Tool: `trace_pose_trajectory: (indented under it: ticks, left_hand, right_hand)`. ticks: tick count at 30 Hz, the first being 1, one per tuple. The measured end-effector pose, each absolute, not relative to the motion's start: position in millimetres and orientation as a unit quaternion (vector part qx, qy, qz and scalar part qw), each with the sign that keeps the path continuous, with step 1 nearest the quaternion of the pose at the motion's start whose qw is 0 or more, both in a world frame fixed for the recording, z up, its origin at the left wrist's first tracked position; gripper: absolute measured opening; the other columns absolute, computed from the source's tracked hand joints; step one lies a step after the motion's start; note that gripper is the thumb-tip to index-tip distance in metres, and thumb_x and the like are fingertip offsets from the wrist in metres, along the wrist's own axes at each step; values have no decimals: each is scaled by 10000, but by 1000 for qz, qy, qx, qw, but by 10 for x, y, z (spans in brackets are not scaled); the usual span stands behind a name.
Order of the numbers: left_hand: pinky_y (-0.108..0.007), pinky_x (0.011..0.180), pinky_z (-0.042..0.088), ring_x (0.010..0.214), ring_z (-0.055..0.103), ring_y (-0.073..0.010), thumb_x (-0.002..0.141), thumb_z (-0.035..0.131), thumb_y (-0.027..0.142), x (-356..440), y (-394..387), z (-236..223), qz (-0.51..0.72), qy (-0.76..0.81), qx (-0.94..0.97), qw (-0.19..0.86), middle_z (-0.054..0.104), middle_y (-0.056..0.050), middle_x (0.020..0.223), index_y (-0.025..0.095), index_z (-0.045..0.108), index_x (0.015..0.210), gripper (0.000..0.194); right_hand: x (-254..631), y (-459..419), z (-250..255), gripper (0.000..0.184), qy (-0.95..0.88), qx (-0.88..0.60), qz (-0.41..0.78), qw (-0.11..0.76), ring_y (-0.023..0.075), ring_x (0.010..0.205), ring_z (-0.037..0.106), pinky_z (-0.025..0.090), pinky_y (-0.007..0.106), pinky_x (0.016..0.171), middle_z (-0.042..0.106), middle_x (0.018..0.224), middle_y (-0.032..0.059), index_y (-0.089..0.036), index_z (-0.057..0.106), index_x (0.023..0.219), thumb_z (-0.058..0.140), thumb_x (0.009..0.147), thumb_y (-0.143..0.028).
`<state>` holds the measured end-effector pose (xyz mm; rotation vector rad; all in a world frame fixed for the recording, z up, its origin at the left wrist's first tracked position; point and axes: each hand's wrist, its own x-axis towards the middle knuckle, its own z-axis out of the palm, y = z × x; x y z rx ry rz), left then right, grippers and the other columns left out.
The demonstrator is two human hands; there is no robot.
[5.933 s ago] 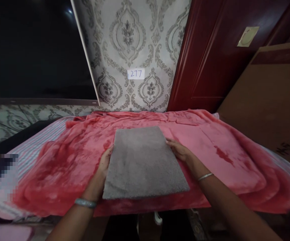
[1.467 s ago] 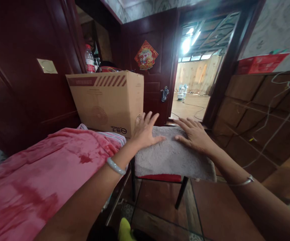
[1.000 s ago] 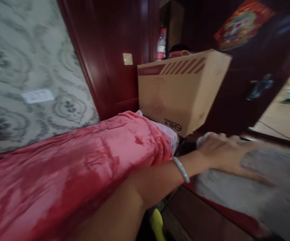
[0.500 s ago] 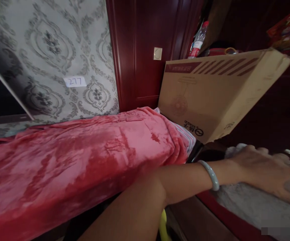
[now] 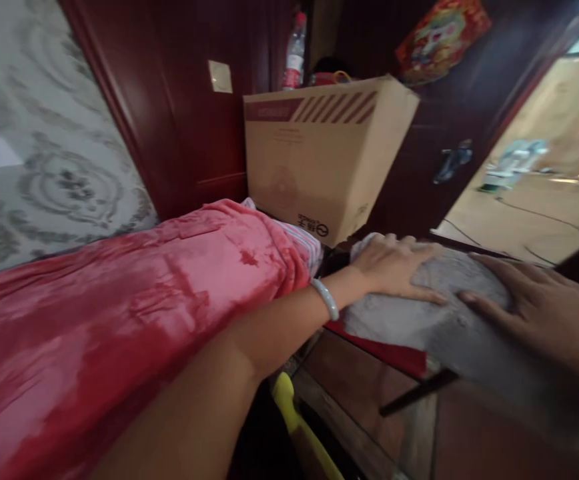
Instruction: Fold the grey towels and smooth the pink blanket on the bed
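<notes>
A grey, fluffy-looking cloth (image 5: 389, 320) lies over a seat with a red edge (image 5: 394, 353), on the right side of the view. My left hand (image 5: 394, 267), with a pale bangle at the wrist, rests flat on the cloth's far left part, fingers spread. On its right part lies my right hand (image 5: 539, 307), also with fingers apart; it is slightly blurred. Both palms face down, and neither hand grips the cloth. Left of my forearm spreads a red plush blanket (image 5: 169, 320), with a striped fabric (image 5: 304, 240) showing at its end.
A large cardboard box (image 5: 309, 153) stands behind the blanket, with a plastic bottle (image 5: 295, 53) on top. To the right are a dark door with a handle (image 5: 453, 162) and a doorway showing a floor with cables. A yellow object (image 5: 284, 393) is below my left arm.
The view has swung to the right, bringing the doorway and my right hand into sight. My left hand stays on the grey cloth.
</notes>
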<state>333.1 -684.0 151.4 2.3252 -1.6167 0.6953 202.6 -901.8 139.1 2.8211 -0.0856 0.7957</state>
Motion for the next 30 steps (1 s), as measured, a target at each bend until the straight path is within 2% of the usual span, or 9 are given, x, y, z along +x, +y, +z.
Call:
trace_pose_trajectory:
  ticks: [5,10,15,18,22,24,26,30]
  left_hand:
    - [-446,966,392,1086,579,-304,784,516,831,3395,-6828,1525,238,-563,784,106,587,-136,1301,217,407,1496,946]
    - [-464,1038,347,1171,526,-321,800,534,801,3450,-6718,1502,247,-573,774,107,575,-139,1307,196,405,1487,924]
    - [-450,1074,339,1293,452,-332,806,581,755,3548,-6524,1462,239,-561,787,96,518,-168,1410,152,354,1514,958]
    - [-479,1120,311,1363,401,-346,765,657,728,3623,-6354,1403,226,-545,802,93,446,-178,1503,159,310,1538,1020]
    - [-536,1194,226,1481,279,-358,748,732,635,3690,-6015,1226,185,-507,835,106,281,-188,1629,214,123,1601,1130]
    - [-556,1207,208,1513,230,-365,763,744,567,3680,-5777,1087,155,-483,856,100,201,-188,1664,236,76,1609,1127]
    - [-577,1207,212,1522,218,-374,793,729,498,3636,-5487,917,127,-459,875,88,186,-183,1672,244,122,1608,1047]
    - [-562,1184,299,1490,310,-380,836,661,381,3474,-4755,541,97,-402,905,99,348,-170,1614,239,316,1566,820]
  right_hand:
    - [2000,-8820,1549,832,-29,962,257,93,364,1165,615,486,479,947,640,1321,167,-183,502,1457,220,930,-762]
    - [1999,-8838,1526,731,-24,957,274,88,355,1129,623,493,473,911,655,1296,145,-229,513,1456,339,933,-710]
    - [2002,-8842,1509,703,-22,954,287,87,358,1135,616,498,484,903,648,1314,132,-263,492,1475,361,936,-694]
    - [1988,-8819,1520,695,-23,954,287,86,353,1127,621,505,484,900,651,1315,127,-269,494,1473,361,939,-693]
    - [1971,-8819,1509,692,-16,954,289,81,353,1141,619,511,496,916,642,1335,124,-268,498,1468,356,941,-694]
    - [1973,-8825,1498,691,-16,954,290,78,354,1150,618,513,502,925,635,1347,126,-262,503,1464,357,941,-691]
    - [1982,-8822,1498,688,-14,955,286,74,352,1159,616,513,506,934,629,1356,128,-252,506,1462,360,944,-682]
    - [1977,-8794,1547,708,-10,961,269,69,350,1178,613,506,506,956,620,1372,139,-218,498,1466,348,950,-679]
